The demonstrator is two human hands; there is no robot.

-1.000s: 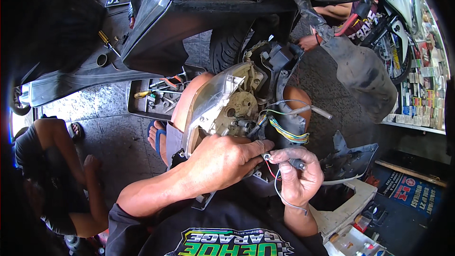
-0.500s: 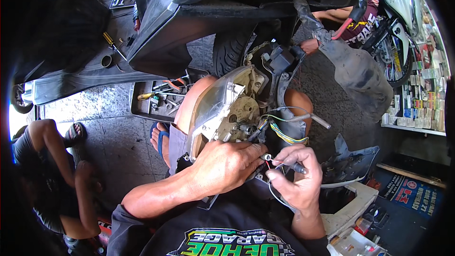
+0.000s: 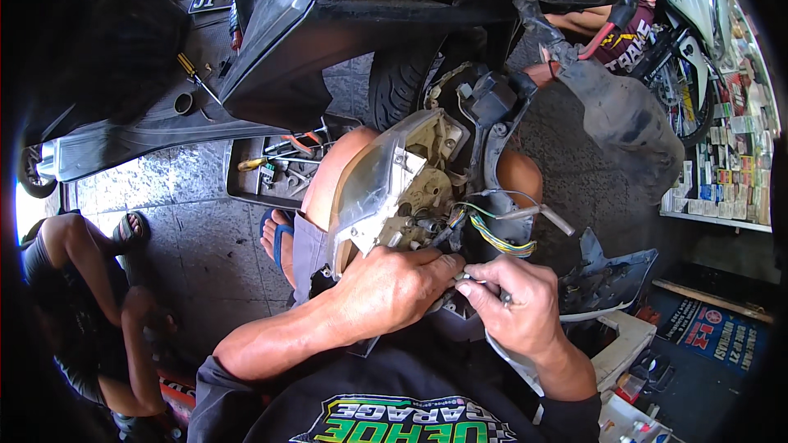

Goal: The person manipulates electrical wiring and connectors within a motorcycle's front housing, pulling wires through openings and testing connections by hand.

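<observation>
A removed clear-lensed lamp housing (image 3: pixel 369 197) with a pale, dirty back rests tilted on my knees, beside a dark bracket (image 3: pixel 501 152) and a black box (image 3: pixel 492 97). A bundle of coloured wires (image 3: pixel 501 238) hangs from it. My left hand (image 3: pixel 390 283) is closed at the housing's lower edge, its fingertips on a small connector (image 3: pixel 460 277). My right hand (image 3: pixel 521 299) pinches that connector and a thin dark cylindrical part, both mostly hidden by the fingers. Their fingertips nearly meet.
Black scooter bodywork (image 3: pixel 279 49) is above, with a screwdriver (image 3: pixel 197 78) on its floorboard. A tool tray (image 3: pixel 271 172) lies on tiles. A seated person (image 3: pixel 98 312) is left; another (image 3: pixel 607 33) works upper right. Loose panel (image 3: pixel 607 279), small-package shelves (image 3: pixel 718 172) and white stand (image 3: pixel 607 344) sit right.
My right hand has moved from slightly apart, fingers loosely curled round the wire, to close against my left fingertips, covering the connector. The upper-right person's arm has shifted slightly.
</observation>
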